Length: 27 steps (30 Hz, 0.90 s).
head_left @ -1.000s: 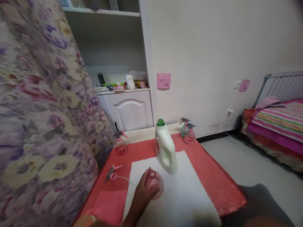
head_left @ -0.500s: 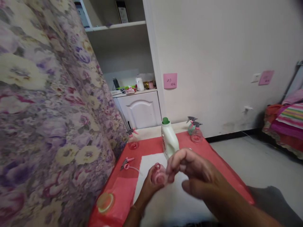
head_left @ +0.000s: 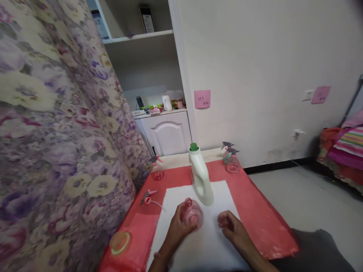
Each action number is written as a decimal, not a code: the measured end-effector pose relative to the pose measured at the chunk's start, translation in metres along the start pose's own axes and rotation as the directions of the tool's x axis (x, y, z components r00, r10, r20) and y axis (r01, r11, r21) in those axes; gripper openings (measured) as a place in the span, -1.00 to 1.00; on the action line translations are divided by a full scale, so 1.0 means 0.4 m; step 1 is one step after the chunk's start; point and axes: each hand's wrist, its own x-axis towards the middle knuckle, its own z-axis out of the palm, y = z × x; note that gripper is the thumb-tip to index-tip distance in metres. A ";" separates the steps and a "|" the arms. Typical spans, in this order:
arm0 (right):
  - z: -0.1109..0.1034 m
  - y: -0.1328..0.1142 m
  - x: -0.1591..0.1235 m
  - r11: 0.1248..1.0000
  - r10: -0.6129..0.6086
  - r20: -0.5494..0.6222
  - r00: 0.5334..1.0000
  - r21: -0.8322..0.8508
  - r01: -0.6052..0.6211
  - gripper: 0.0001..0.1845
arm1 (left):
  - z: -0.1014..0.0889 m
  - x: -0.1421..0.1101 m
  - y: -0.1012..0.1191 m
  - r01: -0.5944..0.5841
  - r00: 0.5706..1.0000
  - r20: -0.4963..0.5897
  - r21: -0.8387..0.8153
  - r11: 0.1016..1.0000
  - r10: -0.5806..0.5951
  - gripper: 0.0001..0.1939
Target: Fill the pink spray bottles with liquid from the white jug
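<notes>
My left hand (head_left: 181,223) is wrapped around a clear pink bottle (head_left: 194,215) with a narrow, uncapped neck, held over a white cloth (head_left: 224,190). To the right of it, my right hand (head_left: 231,224) hovers above the cloth, fingers loosely curled, thumb apart, with nothing visible in them. Just behind the pink bottle stands a pale green jug (head_left: 200,172) with a handle and a green piece (head_left: 193,146) at its mouth. A loose pink and grey spray head (head_left: 148,197) with its tube lies to the left on the red table cover (head_left: 255,206).
A pink spray bottle (head_left: 157,170) stands at the back left, another (head_left: 233,164) at the back right beside a green one (head_left: 226,156). A round orange-and-green item (head_left: 120,243) sits at the front left. A floral curtain (head_left: 70,151) hangs along the left side.
My right hand has drawn back from the pink bottle, down and to the right. The left hand keeps hold of the bottle. The view has shifted slightly.
</notes>
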 end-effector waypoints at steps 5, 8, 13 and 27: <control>0.009 0.084 0.007 0.997 0.006 0.108 0.994 -0.077 0.003 -0.31 | 0.046 -0.034 -0.025 0.075 0.993 0.096 -0.097 0.992 -0.066 -0.16; 0.021 0.140 0.021 0.992 -0.047 0.170 0.984 -0.111 0.067 -0.10 | 0.049 -0.043 -0.040 0.098 0.989 0.124 -0.140 0.985 -0.081 -0.08; 0.056 0.166 0.047 0.977 -0.052 0.266 0.963 -0.187 0.104 0.07 | 0.039 -0.055 -0.057 0.113 0.984 0.156 -0.179 0.977 -0.085 -0.01; 0.073 0.196 0.096 0.987 0.011 0.316 0.949 -0.156 0.041 -0.25 | -0.317 0.081 -0.163 0.291 0.787 -0.542 -0.093 0.952 -0.294 -0.43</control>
